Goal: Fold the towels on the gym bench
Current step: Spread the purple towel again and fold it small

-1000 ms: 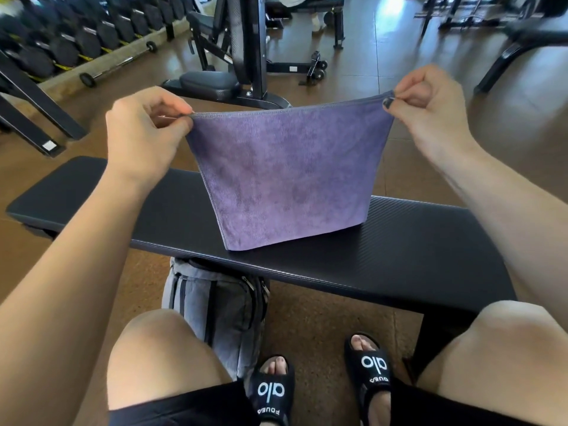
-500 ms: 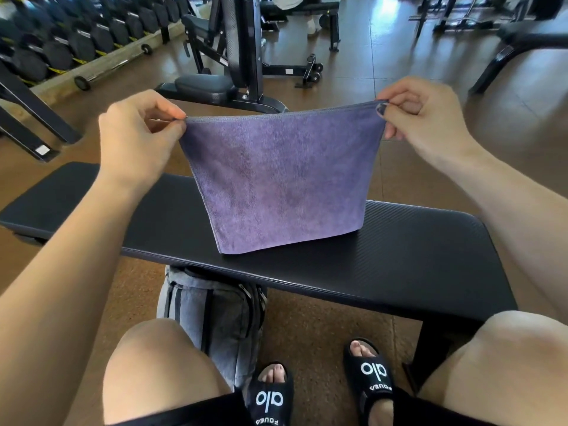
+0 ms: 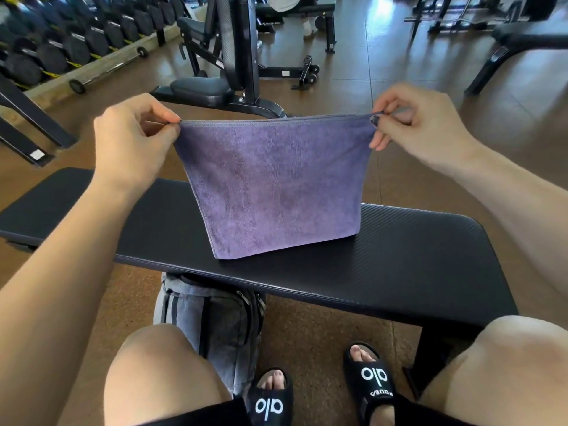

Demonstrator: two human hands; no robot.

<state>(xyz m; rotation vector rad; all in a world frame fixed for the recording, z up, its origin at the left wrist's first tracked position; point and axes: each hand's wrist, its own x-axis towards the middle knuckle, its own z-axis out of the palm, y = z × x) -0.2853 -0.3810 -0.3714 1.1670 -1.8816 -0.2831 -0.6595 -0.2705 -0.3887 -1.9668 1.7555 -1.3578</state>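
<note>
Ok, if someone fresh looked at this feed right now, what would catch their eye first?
Probably the purple towel, held up at centre frame with its lower edge on the black bench. The left hand and right hand each pinch a top corner. After that, the grey bag on the floor under the bench, and the dumbbell rack at far left.

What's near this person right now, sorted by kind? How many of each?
Purple towel, pinched by left hand and right hand: 1
Flat black bench: 1
Grey bag: 1
Black slides: 2
Total: 5
</note>
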